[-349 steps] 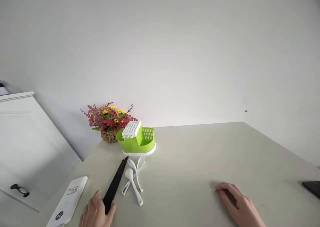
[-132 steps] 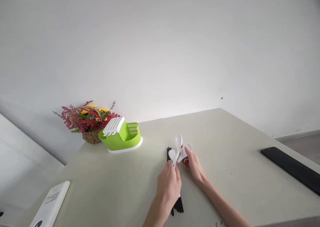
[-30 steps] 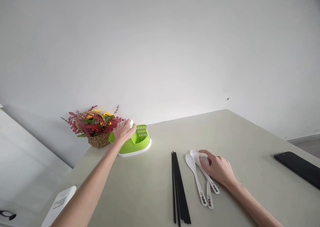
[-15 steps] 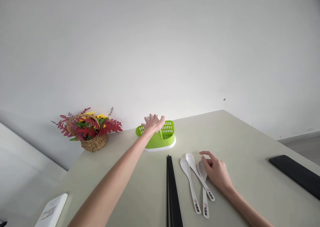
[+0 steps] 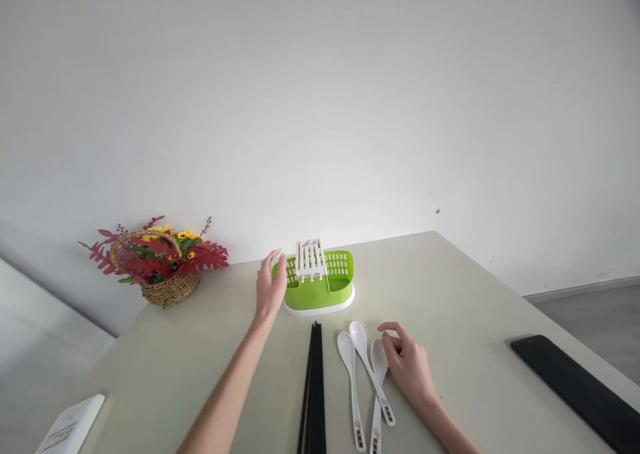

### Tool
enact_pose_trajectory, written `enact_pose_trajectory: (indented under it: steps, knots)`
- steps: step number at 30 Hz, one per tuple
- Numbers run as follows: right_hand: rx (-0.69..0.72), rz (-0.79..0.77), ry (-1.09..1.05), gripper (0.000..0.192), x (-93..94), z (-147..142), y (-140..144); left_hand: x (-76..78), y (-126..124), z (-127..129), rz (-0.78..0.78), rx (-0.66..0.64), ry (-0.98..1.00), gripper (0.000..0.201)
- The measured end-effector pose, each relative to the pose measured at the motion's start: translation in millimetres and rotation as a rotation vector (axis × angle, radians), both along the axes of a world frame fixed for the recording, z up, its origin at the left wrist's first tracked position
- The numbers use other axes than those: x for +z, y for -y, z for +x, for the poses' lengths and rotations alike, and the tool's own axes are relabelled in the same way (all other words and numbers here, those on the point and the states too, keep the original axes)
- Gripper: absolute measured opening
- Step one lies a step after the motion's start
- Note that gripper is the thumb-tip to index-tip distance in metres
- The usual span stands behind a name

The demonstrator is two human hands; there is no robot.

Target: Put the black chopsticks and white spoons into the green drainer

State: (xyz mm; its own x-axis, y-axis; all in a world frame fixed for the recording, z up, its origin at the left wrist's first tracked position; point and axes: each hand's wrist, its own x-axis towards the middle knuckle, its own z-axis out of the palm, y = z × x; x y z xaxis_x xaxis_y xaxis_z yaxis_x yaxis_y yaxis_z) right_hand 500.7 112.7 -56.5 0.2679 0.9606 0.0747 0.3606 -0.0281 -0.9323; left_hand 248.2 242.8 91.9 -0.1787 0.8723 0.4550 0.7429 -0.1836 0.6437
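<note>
My left hand (image 5: 271,289) is beside the left end of a green plastic utensil holder (image 5: 314,299), thumb and fingers apart, holding nothing. I cannot tell if the fingertips touch the holder. A white slotted rack (image 5: 311,259) sits tilted across the holder's middle. Loosely bent, with a gap between thumb and index finger, my right hand (image 5: 410,367) rests on the table and holds nothing. It lies right beside the bowl of one white spoon (image 5: 379,358). Two more white spoons, a left one (image 5: 346,349) and a middle one (image 5: 358,337), lie nearby. Several black chopsticks (image 5: 315,394) lie together left of the spoons.
At the back left stands a wicker basket (image 5: 171,290) with red and yellow artificial flowers. A black phone-like slab (image 5: 575,384) lies at the right. A white box-like object (image 5: 70,427) is at the front left edge. The wall (image 5: 320,121) rises behind the table.
My left hand has moved off the white rack to the holder's left side, uncovering the rack. My right hand stays by the spoons. The view has shifted slightly.
</note>
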Motion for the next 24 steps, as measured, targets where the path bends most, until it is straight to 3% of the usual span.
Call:
enact_pose_trajectory:
  steps: [2,5,11,18,24]
  knots:
    - [-0.001,-0.001,-0.003,0.033,1.2,0.0,0.5,-22.1,13.6,-17.9,-0.015,0.092,0.189,0.048]
    - [-0.004,-0.002,-0.005,0.034,2.3,0.8,1.5,-55.6,36.3,-41.9,-0.097,0.199,0.229,0.046]
    - [0.025,-0.029,0.026,0.033,-2.8,4.3,3.6,-102.3,105.4,-60.5,-0.221,0.027,0.134,0.040]
    - [0.020,-0.030,-0.009,0.040,-8.6,8.7,7.5,-124.4,202.6,-50.6,-0.183,-0.084,-0.084,0.038]
    - [0.003,-0.035,-0.047,0.045,-7.1,11.4,11.1,-126.8,228.9,-44.0,-0.224,-0.135,-0.202,0.055]
